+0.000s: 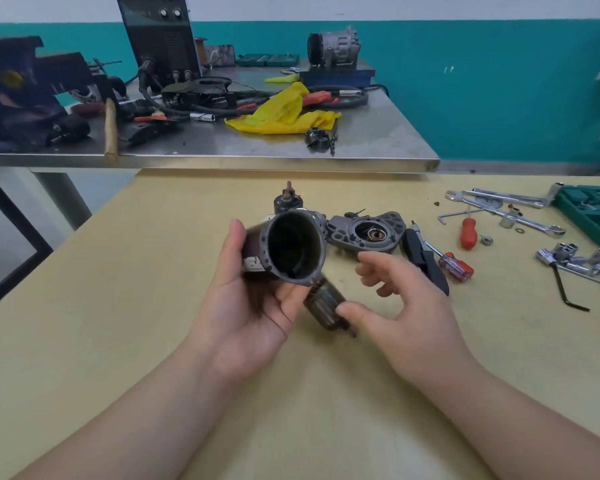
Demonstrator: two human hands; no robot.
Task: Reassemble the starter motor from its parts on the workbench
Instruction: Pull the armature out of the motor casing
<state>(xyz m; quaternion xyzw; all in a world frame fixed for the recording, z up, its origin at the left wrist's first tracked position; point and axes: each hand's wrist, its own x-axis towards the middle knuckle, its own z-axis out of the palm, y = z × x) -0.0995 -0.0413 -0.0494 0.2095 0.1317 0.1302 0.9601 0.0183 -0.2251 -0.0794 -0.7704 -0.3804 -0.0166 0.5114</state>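
My left hand (246, 303) grips the dark cylindrical motor housing (288, 249), lifted above the bench with its hollow open end turned toward me. Under it on the yellow workbench (153, 271) lies the armature (328, 306), dark and ribbed with a short shaft end. My right hand (399, 303) hovers beside it, thumb tip touching the armature's side, fingers loosely curled and holding nothing. Behind lie the grey end housing (368, 232) with a copper-coloured ring inside and the solenoid (288, 199) with its terminal studs.
A black-handled tool (426, 261), red screwdrivers (456, 266), wrenches (499, 209), sockets (568, 258), hex keys and a green socket case (593, 209) lie to the right. A steel table (257, 147) behind holds a yellow rag, hammer, cables and machines.
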